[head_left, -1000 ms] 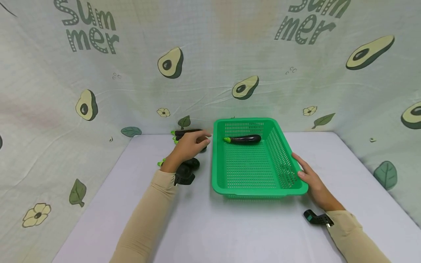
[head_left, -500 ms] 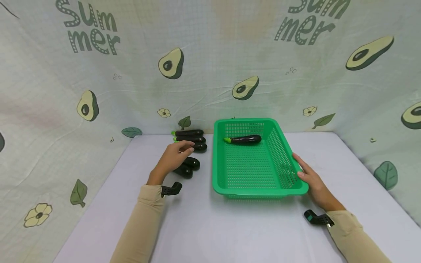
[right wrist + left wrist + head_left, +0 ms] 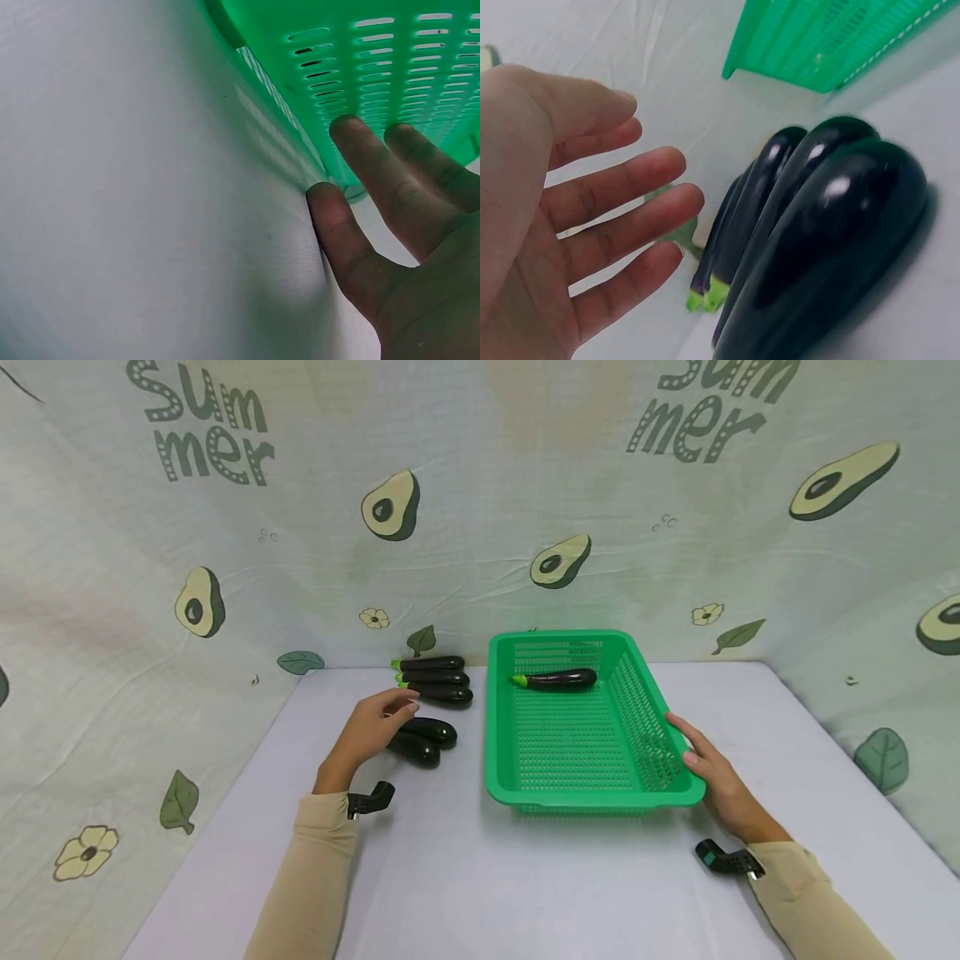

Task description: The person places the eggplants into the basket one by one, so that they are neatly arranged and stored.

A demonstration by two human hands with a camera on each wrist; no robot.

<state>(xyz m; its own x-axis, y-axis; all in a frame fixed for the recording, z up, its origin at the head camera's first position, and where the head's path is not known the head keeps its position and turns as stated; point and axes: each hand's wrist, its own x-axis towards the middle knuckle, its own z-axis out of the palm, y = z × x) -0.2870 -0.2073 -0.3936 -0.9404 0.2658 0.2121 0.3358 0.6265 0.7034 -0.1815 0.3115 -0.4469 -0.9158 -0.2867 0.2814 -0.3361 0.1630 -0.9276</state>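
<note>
My left hand (image 3: 373, 725) hovers over the left part of two eggplants (image 3: 433, 732) lying in front, its fingers loosely bent and holding nothing. In the left wrist view, a gap shows between the fingers (image 3: 656, 169) and the nearest dark, glossy eggplant (image 3: 840, 232). Behind these, three eggplants (image 3: 442, 677) lie side by side, green stems to the left. A green plastic basket (image 3: 517, 797) stands to the right, with one eggplant (image 3: 562, 679) inside near the far end. My right hand (image 3: 720, 781) rests against the basket's right side, its straight fingers (image 3: 352, 135) touching the slotted outer wall.
A white cloth (image 3: 510, 893) covers the table. Behind it hangs a pale curtain (image 3: 465, 460) printed with avocados, leaves and lettering. Each wrist bears a small black camera mount, the left one (image 3: 371, 799) near the front eggplants.
My left hand has moved left and towards me, from beside the basket's left edge to above the front eggplants, uncovering the back three. The right hand and basket stay put.
</note>
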